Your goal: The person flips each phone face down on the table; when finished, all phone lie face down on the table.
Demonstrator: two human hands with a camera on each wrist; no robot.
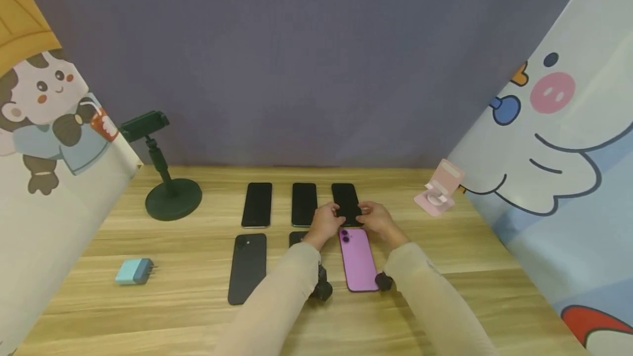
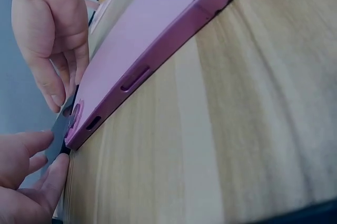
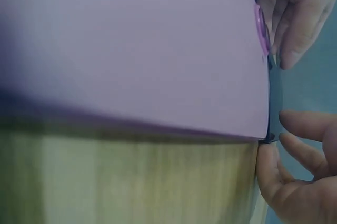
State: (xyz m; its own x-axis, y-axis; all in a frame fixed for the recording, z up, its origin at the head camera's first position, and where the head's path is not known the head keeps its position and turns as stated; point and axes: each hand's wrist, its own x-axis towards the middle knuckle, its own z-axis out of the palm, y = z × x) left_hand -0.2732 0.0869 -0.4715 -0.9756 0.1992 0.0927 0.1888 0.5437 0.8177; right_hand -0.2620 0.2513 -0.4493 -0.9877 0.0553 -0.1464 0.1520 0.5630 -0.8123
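At the right end of the back row, a black smartphone (image 1: 347, 199) lies screen up. My left hand (image 1: 324, 224) pinches its near left edge, thumb toward the screen. On the opposite side my right hand (image 1: 378, 217) has thumb and fingertips around the near right corner. Right below that phone lies a pink smartphone (image 1: 359, 261), back up, with its camera lenses at the top. In the right wrist view the pink phone (image 3: 142, 56) hides most of the black one, and my right hand's fingers (image 3: 305, 124) meet at the black corner.
Two more black phones (image 1: 256, 205) (image 1: 304, 204) lie in the back row. A dark phone (image 1: 248, 268) is at front left; another (image 1: 296, 237) is partly hidden by my left arm. Around them are a black phone stand (image 1: 173, 199), a blue charger plug (image 1: 134, 271) and a pink folding stand (image 1: 440, 187).
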